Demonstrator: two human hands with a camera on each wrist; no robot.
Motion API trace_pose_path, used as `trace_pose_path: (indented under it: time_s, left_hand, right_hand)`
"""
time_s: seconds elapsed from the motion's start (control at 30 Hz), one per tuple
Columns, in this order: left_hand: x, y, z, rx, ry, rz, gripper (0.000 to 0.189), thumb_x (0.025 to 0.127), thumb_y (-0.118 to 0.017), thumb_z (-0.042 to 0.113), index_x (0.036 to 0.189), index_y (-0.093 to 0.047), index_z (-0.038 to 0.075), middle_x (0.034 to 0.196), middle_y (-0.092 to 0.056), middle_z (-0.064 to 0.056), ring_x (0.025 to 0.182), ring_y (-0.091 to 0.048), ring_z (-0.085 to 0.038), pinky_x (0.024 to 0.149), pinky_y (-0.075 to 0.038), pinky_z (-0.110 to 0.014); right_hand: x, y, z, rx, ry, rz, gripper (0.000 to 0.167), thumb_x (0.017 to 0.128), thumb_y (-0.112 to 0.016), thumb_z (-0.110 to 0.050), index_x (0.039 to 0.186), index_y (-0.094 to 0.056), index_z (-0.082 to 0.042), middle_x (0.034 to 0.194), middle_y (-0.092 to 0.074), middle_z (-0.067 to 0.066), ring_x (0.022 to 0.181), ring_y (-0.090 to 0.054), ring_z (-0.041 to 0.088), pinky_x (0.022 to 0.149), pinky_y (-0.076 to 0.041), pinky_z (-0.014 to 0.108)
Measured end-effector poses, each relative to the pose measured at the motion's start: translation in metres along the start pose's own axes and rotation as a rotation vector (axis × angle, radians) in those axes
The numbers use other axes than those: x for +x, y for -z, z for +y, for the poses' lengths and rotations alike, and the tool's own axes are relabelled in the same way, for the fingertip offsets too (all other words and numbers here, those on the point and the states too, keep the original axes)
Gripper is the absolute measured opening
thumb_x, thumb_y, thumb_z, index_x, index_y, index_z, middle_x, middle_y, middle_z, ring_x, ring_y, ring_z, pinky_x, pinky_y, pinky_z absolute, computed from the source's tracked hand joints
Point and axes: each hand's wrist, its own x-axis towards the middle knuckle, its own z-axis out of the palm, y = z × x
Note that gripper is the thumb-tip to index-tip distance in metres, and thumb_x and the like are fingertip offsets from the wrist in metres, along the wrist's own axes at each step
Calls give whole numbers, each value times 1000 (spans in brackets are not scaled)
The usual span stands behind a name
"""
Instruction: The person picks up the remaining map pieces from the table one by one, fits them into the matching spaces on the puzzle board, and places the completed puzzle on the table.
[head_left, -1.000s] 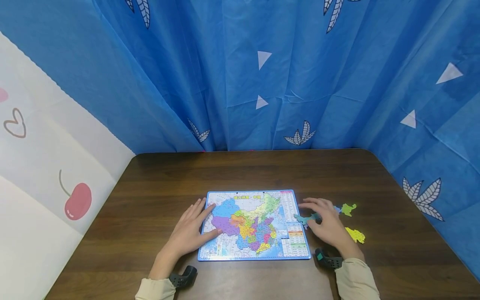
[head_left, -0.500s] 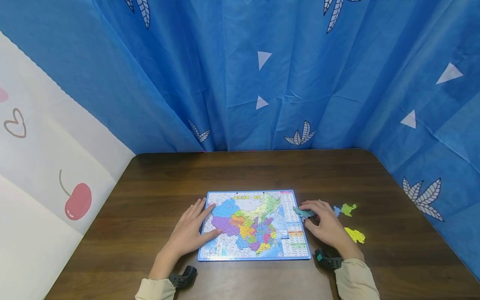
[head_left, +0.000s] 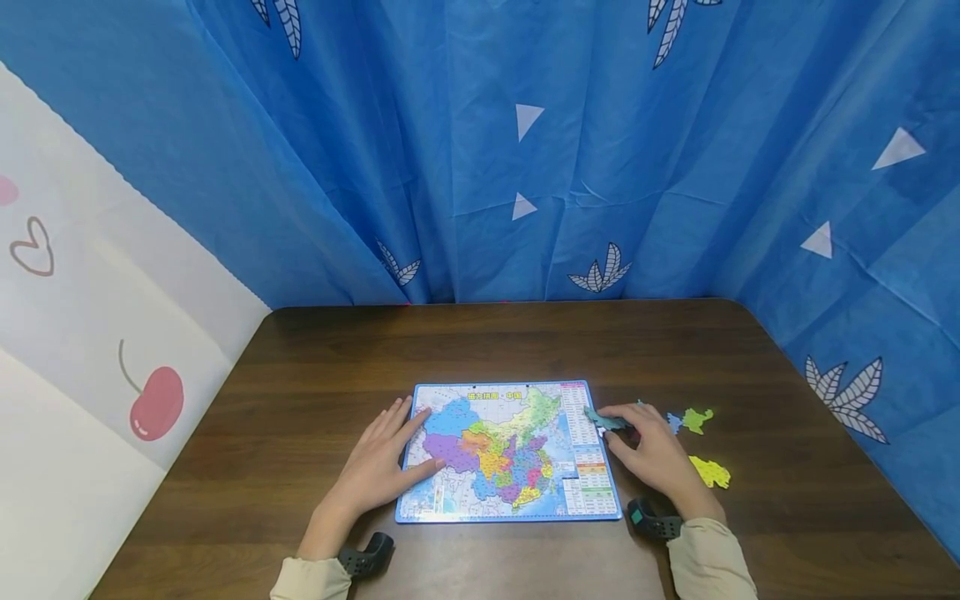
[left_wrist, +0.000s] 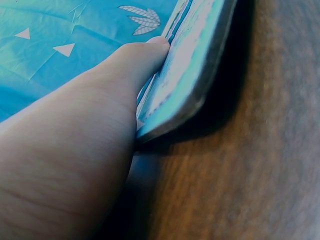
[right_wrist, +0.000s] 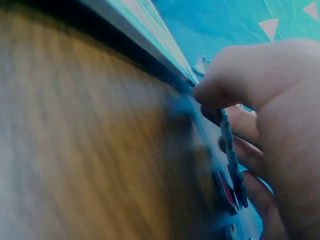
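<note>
A China map puzzle board (head_left: pixel 581 500) with a blue rim and many-coloured provinces lies on the table. My left hand (head_left: pixel 378 467) rests on its left edge, fingers extended and spread, thumb on the surface; in the left wrist view the thumb (left_wrist: pixel 147 52) lies along the board's rim. At the board's right edge, my right hand (head_left: pixel 647 450) pinches a teal map-shaped puzzle piece (head_left: pixel 604 420). In the right wrist view this thin piece (right_wrist: pixel 231 160) stands on edge between thumb and fingers. Part of the piece is hidden by the hand.
Right of the right hand lie a small blue piece (head_left: pixel 674 422), a green piece (head_left: pixel 697 419) and a yellow piece (head_left: pixel 710 472). A dark red bit shows under the right hand. Blue curtains (head_left: pixel 480 167) hang behind the wooden table (head_left: pixel 337 350).
My right fingers have drawn in on the teal piece, which has shifted and turned slightly up and left over the board's right edge. The left hand has stayed still.
</note>
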Motion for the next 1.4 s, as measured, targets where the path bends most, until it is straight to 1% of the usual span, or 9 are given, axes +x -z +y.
trace_pose_path:
  time_s: [0.13, 0.2, 0.37, 0.6, 0.77, 1.0, 1.13, 1.27, 1.4]
  left_hand:
    - [0, 1, 0, 1, 2, -2, 90, 86, -62, 74, 159, -42, 25, 171, -21, -12, 159, -16, -36, 126, -19, -60]
    - [0, 1, 0, -3, 1, -1, 90, 86, -62, 74, 159, -42, 25, 171, -22, -12, 159, -17, -36, 126, -19, -60]
    - [0, 1, 1, -18, 3, 0, 89, 87, -62, 74, 159, -42, 25, 171, -22, -13, 159, -18, -37, 126, -20, -61]
    - [-1, 0, 0, -5, 16, -10, 90, 87, -61, 74, 159, -41, 26, 171, -22, -12, 159, -16, -36, 126, -19, -60]
    - [-1, -1, 0, -8, 16, -9, 90, 87, -61, 74, 160, -41, 26, 171, -22, -12, 159, -16, -36, 126, -19, -60]
    - [-1, -1, 1, -21, 21, -17, 90, 87, -61, 74, 160, -41, 26, 171, -21, -11, 160, -15, -35, 126, -18, -60]
    - [-2, -1, 2, -22, 16, -12, 89, 88, -62, 73, 160, -41, 26, 171, -21, -11, 160, -14, -35, 126, -18, -60]
    - [-2, 0, 2, -17, 16, -9, 89, 87, -62, 73, 160, -40, 26, 172, -21, -11, 160, -15, -35, 126, -18, -60]
    - [-2, 0, 2, -16, 19, -13, 89, 87, -61, 74, 160, -41, 26, 172, -21, -10, 160, -15, -34, 126, -19, -60]
  right_hand:
    - [2, -3, 0, 9, 28, 44, 35, 91, -78, -12, 125, -72, -15, 127, -70, 12, 124, -52, 35, 100, -48, 63]
    - [2, -4, -1, 7, 41, 64, 36, 91, -79, -13, 125, -72, -14, 127, -71, 12, 124, -52, 36, 101, -45, 66]
    - [2, -7, -4, 16, 51, 88, 37, 90, -80, -15, 126, -72, -14, 126, -71, 12, 122, -54, 34, 100, -48, 64]
    - [4, -5, -9, 10, -7, 72, 37, 93, -78, -20, 129, -72, -13, 129, -70, 12, 124, -55, 35, 101, -50, 63]
    - [6, -3, -11, 6, -21, 80, 37, 92, -79, -17, 128, -73, -13, 128, -71, 13, 125, -57, 37, 100, -51, 63]
    - [9, -3, -16, 17, -17, 58, 38, 92, -79, -12, 129, -72, -12, 131, -69, 15, 110, -69, 33, 87, -62, 48]
    - [11, -4, -18, 34, -15, 54, 39, 92, -79, -11, 130, -72, -12, 131, -69, 15, 105, -72, 33, 88, -61, 48]
    - [13, -4, -23, 29, -12, 43, 39, 92, -79, -12, 130, -71, -11, 131, -69, 16, 96, -72, 29, 85, -63, 47]
    - [17, -4, -26, 24, -14, 34, 40, 91, -79, -11, 130, -71, -10, 132, -68, 17, 93, -71, 26, 83, -63, 46]
